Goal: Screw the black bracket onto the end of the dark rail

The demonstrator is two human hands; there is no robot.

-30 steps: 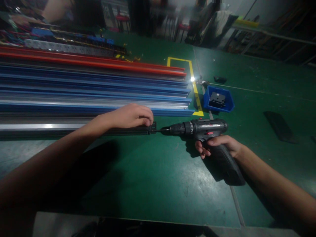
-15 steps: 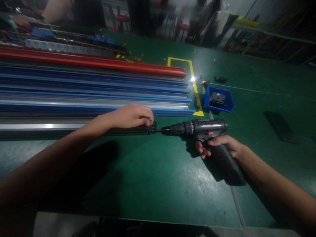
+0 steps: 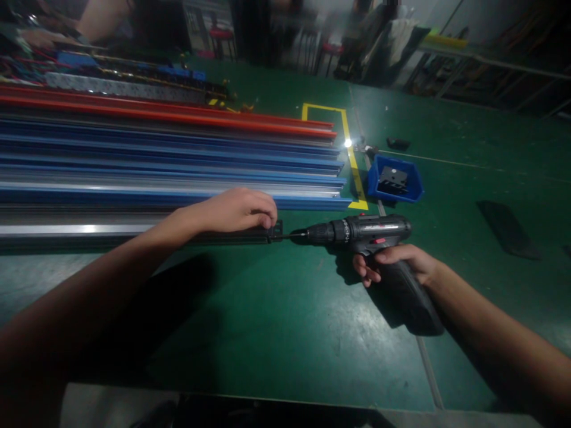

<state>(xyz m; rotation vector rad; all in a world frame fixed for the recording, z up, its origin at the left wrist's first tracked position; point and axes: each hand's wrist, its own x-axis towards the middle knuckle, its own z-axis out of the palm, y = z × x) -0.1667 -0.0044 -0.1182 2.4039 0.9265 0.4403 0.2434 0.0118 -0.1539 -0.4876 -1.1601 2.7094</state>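
1. Taking the end piece (image 3: 279, 227) as the clock's centre, with twelve pointing away from me: it sits at the right-hand end of the nearest silver-and-black rail (image 3: 89, 229), which runs off towards nine.
2. My left hand (image 3: 243, 209) lies over that rail end, thumb and fingers pinched narrow on the end piece.
3. My right hand (image 3: 404, 257) wraps the grip of the drill (image 3: 377, 230) at three o'clock, nose towards nine; the long bit (image 3: 295, 235) reaches the end piece.
4. Progress: the end piece is placed and the bit lined up, so I judge the fastening to be in hand. I cannot tell whether a screw is on the tip or already in. Any further fastening there looks left to do.
5. The blue rails (image 3: 178, 156) lie around eleven, with red rails (image 3: 178, 112) beyond them; I see no end piece on their right-hand ends.
6. On the green surface (image 3: 276, 333), yellow tape (image 3: 325, 107) marks a corner at one; a blue bin (image 3: 414, 194) holding dark plates (image 3: 394, 176) stands at two.
7. Across the dim room, a co-worker's hand (image 3: 41, 39) shows at ten, and red stools (image 3: 222, 34) near twelve.
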